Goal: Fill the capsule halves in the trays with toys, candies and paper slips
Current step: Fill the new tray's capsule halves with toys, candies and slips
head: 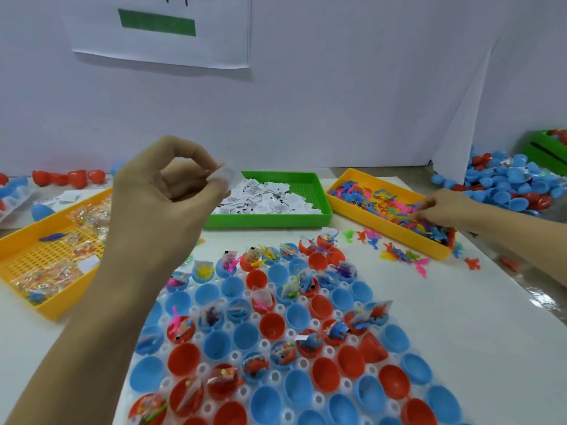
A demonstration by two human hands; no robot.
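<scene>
White table (460,317), three bins, two hands.

The red and blue egg-shaped capsule halves (272,326) look like smooth, glossy plastic, and they sit in a translucent white plastic holder tray (310,361) with a slight sheen. The two yellow rectangular bins (46,259) (395,231) and the green rectangular bin (306,185) are matt moulded plastic with perforated grid floors. The small white folded slips (270,200) look like matt paper with black print. The candy packets (89,214) are clear, crinkly, shiny film. The tiny bright toy figures (377,200) look like soft, rubbery plastic. The table (445,317) is covered with a smooth white sheet, faintly glossy. The backdrop (337,102) is matt white board carrying a matt paper sheet (159,29).
</scene>
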